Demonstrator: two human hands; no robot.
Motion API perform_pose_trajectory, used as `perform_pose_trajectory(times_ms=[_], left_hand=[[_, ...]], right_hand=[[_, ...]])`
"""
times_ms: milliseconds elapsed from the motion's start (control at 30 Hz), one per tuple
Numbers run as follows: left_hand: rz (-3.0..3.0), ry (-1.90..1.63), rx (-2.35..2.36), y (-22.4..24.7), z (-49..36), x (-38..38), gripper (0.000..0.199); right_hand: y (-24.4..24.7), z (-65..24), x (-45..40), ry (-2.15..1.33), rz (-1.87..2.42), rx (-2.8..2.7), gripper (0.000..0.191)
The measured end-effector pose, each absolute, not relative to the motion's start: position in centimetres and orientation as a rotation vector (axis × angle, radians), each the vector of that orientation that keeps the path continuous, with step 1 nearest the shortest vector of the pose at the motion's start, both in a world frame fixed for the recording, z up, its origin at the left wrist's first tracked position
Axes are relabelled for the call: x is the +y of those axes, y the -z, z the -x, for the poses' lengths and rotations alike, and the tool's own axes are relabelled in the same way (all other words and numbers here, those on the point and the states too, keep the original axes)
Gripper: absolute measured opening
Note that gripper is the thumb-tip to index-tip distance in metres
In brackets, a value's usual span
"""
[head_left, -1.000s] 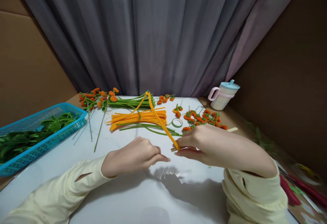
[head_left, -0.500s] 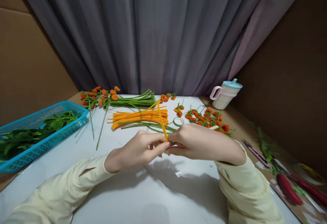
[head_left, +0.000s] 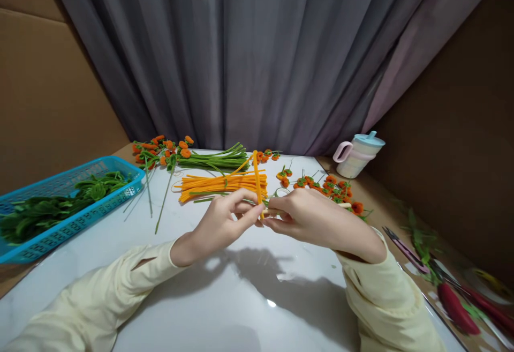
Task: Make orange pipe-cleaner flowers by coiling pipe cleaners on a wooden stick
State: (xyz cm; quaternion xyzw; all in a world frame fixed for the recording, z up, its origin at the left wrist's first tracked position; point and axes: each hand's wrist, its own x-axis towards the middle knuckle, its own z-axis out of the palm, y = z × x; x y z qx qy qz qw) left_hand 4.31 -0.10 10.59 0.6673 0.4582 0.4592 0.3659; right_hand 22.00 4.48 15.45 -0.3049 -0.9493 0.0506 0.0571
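My left hand point(head_left: 227, 221) pinches an orange-yellow pipe cleaner point(head_left: 257, 175), which stands up from the fingertips and bends over at its top. Beside it, my right hand point(head_left: 307, 217) is closed around a thin pale stick point(head_left: 273, 211). The stick's near end meets the pipe cleaner, and its other end pokes out behind the wrist. Whether the pipe cleaner is wound round the stick is partly hidden by the fingers. Just beyond the hands lies a bundle of orange-yellow pipe cleaners point(head_left: 219, 185), with a bundle of green ones point(head_left: 219, 159) behind.
On the left stands a blue basket point(head_left: 72, 229) with green leaf pieces point(head_left: 60, 207). Orange fuzzy flowers point(head_left: 335, 186) lie right of centre, more flowers point(head_left: 160, 148) at back left. A lidded cup point(head_left: 359, 156), pink-handled snips point(head_left: 405, 249) and red-handled pliers point(head_left: 458, 306) are at the right.
Both hands have risen slightly, away from me, with the pipe cleaner between them. The pale stick now shows between the right fingers. The whole view has shifted a little.
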Motion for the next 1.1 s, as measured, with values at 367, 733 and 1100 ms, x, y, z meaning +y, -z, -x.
perform_pose_trajectory(times_ms=[367, 733, 1100], left_hand=[[-1.624, -1.040, 1.191, -10.85, -4.09, 0.34, 0.018], [-2.078, -1.165, 1.346, -10.44, -3.67, 0.36, 0.029], [-1.920, -1.092, 1.408, -11.19, -3.85, 0.17, 0.037]], right_hand=[[-15.33, -21.89, 4.71, -0.137, 0.911, -2.940, 0.018], [-15.29, -21.92, 4.72, -0.119, 0.870, -2.987, 0.015], [-15.38, -21.82, 4.67, -0.101, 0.862, -2.975, 0.018]])
